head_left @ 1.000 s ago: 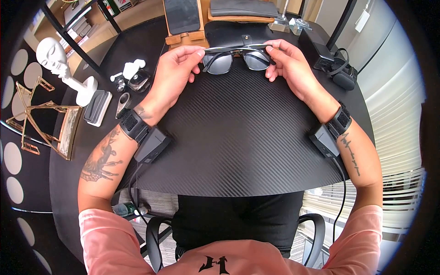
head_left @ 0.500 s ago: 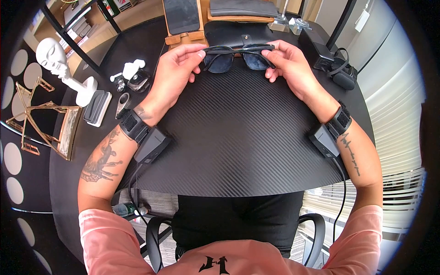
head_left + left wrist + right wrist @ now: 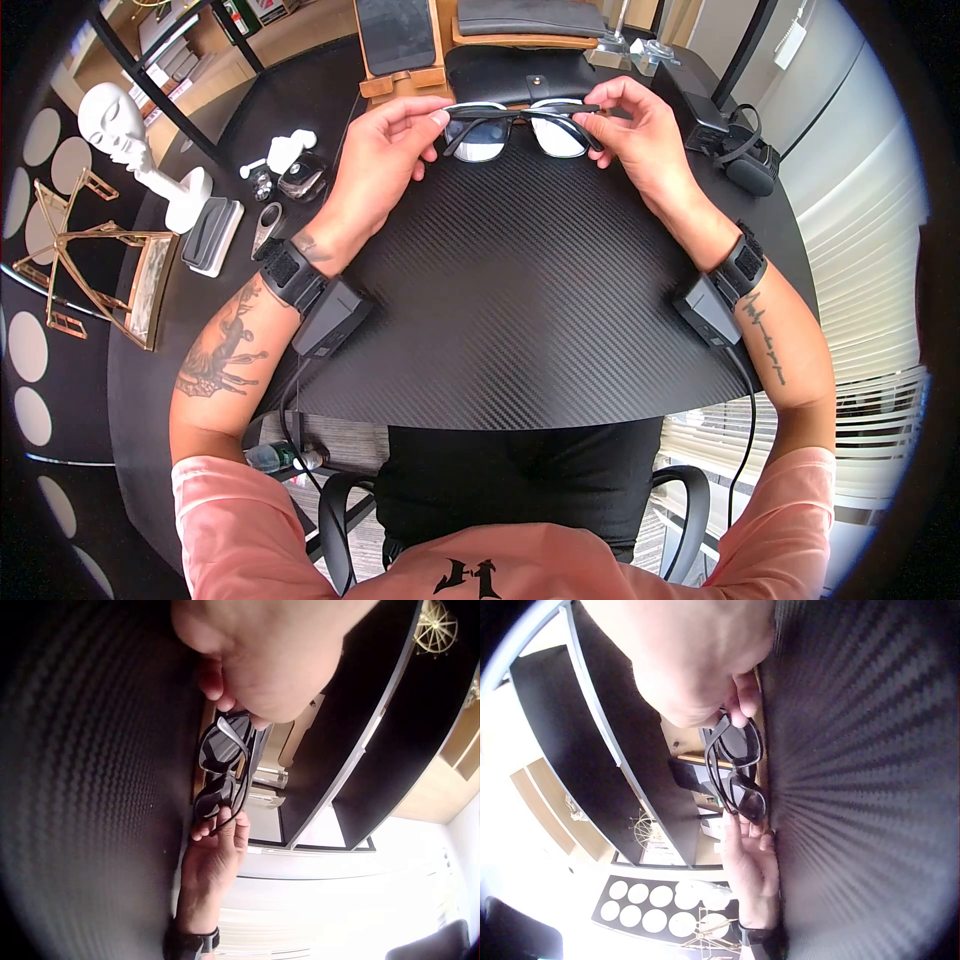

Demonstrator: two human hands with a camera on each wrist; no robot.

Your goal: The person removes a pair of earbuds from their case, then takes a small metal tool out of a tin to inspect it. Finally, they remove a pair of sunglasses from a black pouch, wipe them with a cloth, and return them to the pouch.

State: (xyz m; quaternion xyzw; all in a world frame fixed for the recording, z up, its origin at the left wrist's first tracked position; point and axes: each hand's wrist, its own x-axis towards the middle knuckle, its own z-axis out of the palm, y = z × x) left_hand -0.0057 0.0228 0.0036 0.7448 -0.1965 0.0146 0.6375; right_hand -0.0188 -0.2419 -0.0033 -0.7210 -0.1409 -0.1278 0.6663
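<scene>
Both hands hold a pair of dark-framed sunglasses (image 3: 478, 140) at the far part of the black table. Their temples lie folded across the lenses, and bright reflections show on the lenses. At one end of the frame, my left hand (image 3: 380, 155) pinches the sunglasses between thumb and fingers. The right hand (image 3: 640, 135) grips the opposite end, its thumb in front and the index finger raised above. In the left wrist view, the crossed temple (image 3: 238, 742) faces the camera. The right wrist view shows the lenses (image 3: 742, 742) between the two hands.
Just behind the sunglasses lies a black snap case (image 3: 500, 80). A phone on a wooden stand (image 3: 402, 85) stands at the back. To the left are a white face sculpture (image 3: 120, 130) and small items; a black headset-like device (image 3: 750, 170) sits at right.
The sunglasses have tilted, their lenses going from grey to dark blue to bright reflections. My right hand has shifted its fingers on its end; the left hand has stayed in place.
</scene>
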